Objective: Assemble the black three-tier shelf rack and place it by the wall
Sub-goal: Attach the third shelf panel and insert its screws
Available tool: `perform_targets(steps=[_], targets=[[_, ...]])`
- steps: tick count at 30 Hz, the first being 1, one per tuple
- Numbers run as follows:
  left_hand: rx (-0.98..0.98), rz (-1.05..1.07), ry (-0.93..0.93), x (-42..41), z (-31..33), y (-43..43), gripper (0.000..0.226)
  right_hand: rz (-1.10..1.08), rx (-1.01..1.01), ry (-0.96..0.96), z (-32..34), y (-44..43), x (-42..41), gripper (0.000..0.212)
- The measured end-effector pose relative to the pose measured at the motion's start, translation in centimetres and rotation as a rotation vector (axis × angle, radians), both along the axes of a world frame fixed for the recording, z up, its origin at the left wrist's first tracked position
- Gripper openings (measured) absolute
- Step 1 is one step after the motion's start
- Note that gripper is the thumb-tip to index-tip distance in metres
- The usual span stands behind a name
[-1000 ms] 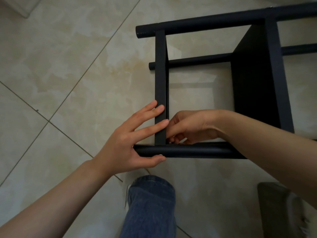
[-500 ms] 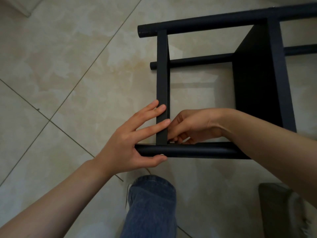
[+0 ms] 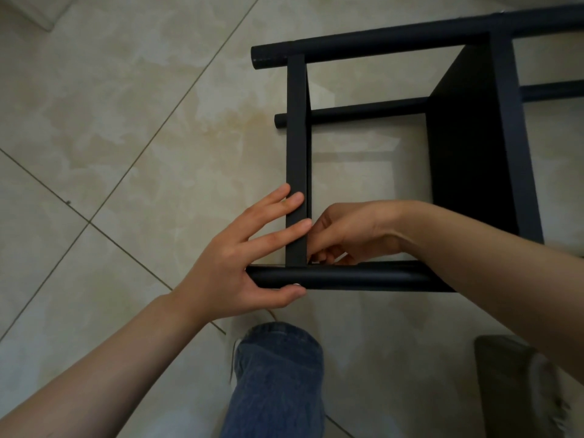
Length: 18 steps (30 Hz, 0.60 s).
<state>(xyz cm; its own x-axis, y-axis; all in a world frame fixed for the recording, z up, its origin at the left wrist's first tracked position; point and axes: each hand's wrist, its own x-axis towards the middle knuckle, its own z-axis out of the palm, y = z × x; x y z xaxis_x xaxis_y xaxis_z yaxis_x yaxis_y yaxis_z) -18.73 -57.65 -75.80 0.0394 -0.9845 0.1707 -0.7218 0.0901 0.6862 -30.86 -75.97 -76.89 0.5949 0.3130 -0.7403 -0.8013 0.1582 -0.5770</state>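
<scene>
Head view shows almost nothing changed from a second ago: your hands stay at the same near corner of the rack, which lies on its side on the floor. Your left hand is spread flat, fingertips on the end shelf edge, thumb under the near tube. Your right hand sits just inside that corner, fingers curled; whether it pinches anything I cannot tell. Your knee is just below the tube.
</scene>
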Motion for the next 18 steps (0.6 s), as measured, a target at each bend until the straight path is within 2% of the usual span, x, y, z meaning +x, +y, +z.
perform_targets(steps=[4,8,13,18], targets=[[0.0,-0.002,-0.005,0.0,0.06,0.0,0.066,0.001,0.008,0.012,0.09,-0.14,0.0,0.022],[0.002,-0.001,-0.001,-0.01,0.0,-0.02,0.066,-0.006,0.032,-0.027,-0.18,-0.21,-0.08,0.031],[-0.002,-0.005,-0.006,0.03,-0.06,0.07,0.066,0.0,-0.014,-0.011,-0.11,-0.02,-0.03,0.02],[-0.001,-0.003,0.0,0.07,-0.04,0.03,0.066,0.001,0.036,-0.025,-0.37,-0.09,0.01,0.03]])
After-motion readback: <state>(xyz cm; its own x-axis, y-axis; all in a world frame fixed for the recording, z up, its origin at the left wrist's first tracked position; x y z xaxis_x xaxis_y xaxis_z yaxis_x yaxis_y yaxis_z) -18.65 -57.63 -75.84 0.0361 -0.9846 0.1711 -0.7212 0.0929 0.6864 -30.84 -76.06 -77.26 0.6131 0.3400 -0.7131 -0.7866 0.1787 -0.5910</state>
